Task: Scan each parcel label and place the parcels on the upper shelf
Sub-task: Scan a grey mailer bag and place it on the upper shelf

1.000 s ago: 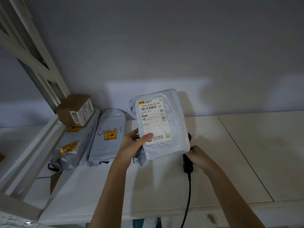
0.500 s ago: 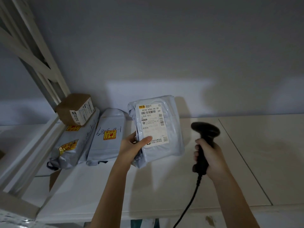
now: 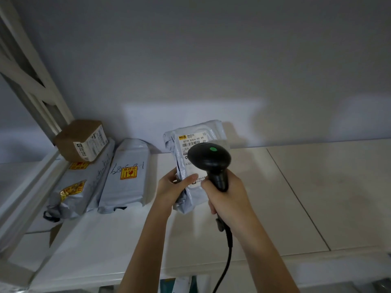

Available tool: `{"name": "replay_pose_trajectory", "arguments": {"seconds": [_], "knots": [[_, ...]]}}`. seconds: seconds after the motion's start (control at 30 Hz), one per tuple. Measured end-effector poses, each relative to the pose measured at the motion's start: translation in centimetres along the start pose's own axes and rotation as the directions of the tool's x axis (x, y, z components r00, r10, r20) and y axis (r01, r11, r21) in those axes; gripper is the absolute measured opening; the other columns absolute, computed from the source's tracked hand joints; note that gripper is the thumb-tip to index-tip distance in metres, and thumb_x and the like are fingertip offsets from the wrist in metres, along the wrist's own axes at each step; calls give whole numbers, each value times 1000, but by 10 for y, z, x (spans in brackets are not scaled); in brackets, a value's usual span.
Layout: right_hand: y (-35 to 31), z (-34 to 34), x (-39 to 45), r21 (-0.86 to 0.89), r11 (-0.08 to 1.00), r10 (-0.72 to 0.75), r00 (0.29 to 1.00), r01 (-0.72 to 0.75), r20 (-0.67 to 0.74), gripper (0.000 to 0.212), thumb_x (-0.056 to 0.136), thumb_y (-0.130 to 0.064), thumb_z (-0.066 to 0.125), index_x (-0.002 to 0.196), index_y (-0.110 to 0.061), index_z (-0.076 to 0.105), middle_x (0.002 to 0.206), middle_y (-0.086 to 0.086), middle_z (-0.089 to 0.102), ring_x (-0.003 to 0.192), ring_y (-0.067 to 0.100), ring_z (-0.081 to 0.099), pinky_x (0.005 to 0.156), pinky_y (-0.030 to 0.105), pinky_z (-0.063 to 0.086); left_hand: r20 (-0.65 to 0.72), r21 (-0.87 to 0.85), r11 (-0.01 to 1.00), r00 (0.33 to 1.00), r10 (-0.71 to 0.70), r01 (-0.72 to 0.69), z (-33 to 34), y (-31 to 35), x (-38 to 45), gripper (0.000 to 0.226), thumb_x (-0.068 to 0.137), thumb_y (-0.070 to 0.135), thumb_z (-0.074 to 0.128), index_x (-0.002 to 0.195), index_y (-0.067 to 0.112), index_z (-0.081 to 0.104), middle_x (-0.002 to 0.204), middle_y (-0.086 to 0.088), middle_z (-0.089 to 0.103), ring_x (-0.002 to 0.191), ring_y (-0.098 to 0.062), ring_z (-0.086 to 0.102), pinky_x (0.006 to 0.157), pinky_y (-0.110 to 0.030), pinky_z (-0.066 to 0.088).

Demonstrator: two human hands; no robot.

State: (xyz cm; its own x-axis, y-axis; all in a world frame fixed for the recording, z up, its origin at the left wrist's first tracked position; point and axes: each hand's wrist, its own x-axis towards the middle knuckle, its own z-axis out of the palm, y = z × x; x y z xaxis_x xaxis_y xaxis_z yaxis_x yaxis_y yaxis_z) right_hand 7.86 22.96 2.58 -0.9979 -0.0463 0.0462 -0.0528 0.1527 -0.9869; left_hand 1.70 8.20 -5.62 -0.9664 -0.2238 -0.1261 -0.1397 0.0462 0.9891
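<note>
While both hands' grips clamp parcel (image 3: 198,132) and scanner (image 3: 208,158), grey mailers (image 3: 127,163) lie on the white shelf (image 3: 296,187).

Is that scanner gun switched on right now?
On: a green light glows on the scanner, which the right hand grips.

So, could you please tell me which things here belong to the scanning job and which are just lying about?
In the job:
- grey parcel, held by the left hand
- scanner, gripped by the right hand
- shelf

Lying about:
- brown box
- two grey mailers
</note>
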Motion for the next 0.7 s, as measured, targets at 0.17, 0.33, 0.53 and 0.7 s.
{"name": "replay_pose_trajectory", "arguments": {"seconds": [0.17,0.33,0.53,0.7], "knots": [[3,5,2,-34,999,0,1000,-1,-29,22,78,-19,60,62,-25,45,44,-7,43,44,15,43,48,26,40,10,14,1000,1000,2,-2,0,1,-4,24,70,33,79,89,24,68,57,21,67,54,7,63,43,-5,42],[3,5,2,-36,999,-5,1000,5,-21,27,77,-17,59,58,-27,44,44,-7,41,43,14,42,46,26,38,33,23,1000,999,7,-8,-2,2,-7,19,74,30,77,89,26,66,60,22,68,55,7,65,43,-4,43],[2,7,0,0,1000,5,1000,-5,-5,18,78,-13,59,66,-17,47,51,-2,41,47,17,41,51,29,39,18,5,1000,1000,4,-4,-4,2,-10,22,71,28,79,90,25,68,59,19,69,54,5,65,44,-6,43],[8,-7,7,69,997,45,997,-41,-63,14,81,-16,59,85,-6,50,58,6,48,40,10,44,41,18,40,-21,-31,998,999,-50,49,-10,1,-10,27,67,28,83,91,27,71,74,15,74,62,-1,70,49,-12,50]]}}
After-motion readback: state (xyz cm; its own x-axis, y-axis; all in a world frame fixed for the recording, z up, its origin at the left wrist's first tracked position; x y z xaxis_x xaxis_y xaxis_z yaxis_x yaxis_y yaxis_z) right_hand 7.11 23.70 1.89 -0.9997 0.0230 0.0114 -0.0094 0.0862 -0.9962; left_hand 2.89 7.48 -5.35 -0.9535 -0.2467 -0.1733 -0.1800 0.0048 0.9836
